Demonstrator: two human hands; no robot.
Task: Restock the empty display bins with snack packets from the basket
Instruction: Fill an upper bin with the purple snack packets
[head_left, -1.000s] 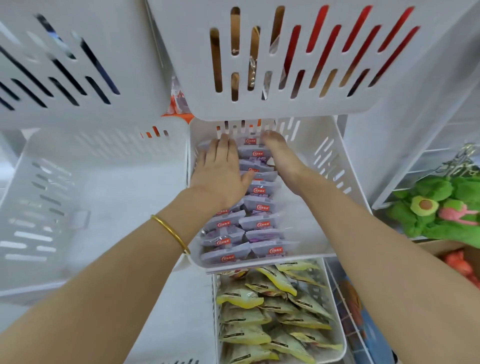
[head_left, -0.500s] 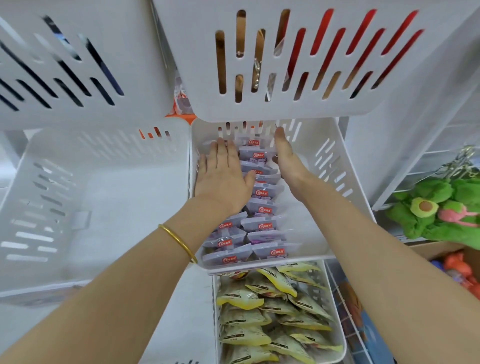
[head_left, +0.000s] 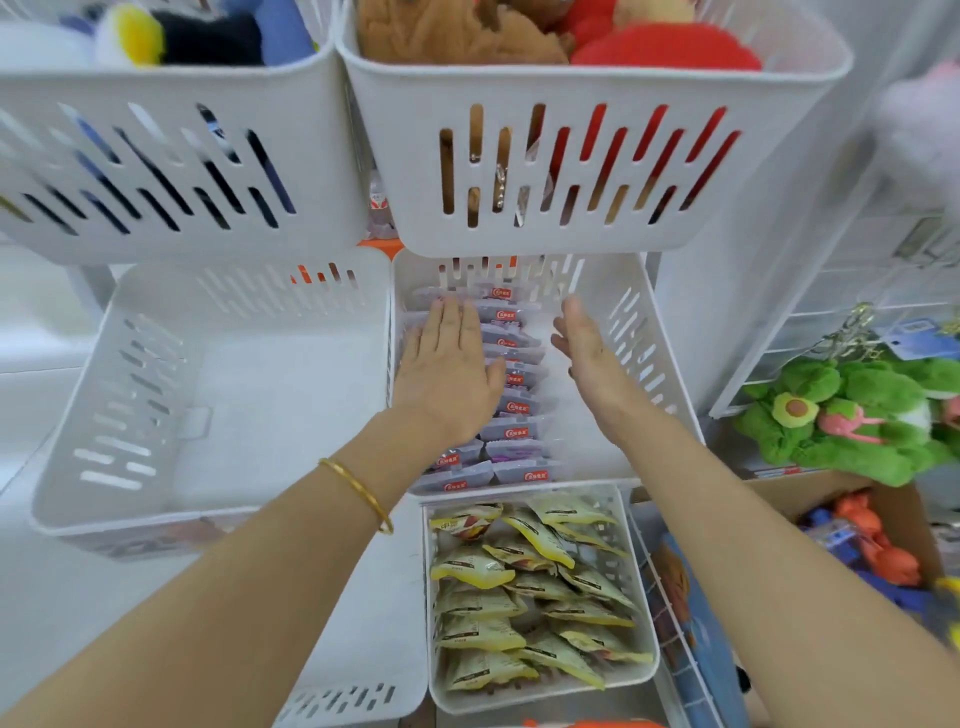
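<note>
Packets: purple snack packets (head_left: 511, 408) stand in two rows inside the white display bin (head_left: 636, 332).
Left: left hand (head_left: 447, 379) lies flat on the left row, fingers straight.
Right: right hand (head_left: 587, 348) is edge-on beside the right row, fingers extended, holding nothing.
Below: yellow packets (head_left: 524, 597) fill a basket (head_left: 644, 670).

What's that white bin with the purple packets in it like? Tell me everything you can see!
It's a white plastic bin with slanted slots cut in its walls. Two rows of purple snack packets with red labels fill its left part; white floor shows on the right. The left hand lies flat on the packets, and the right hand is held open, edge-on, beside them. A bin of plush toys overhangs its back.
</note>
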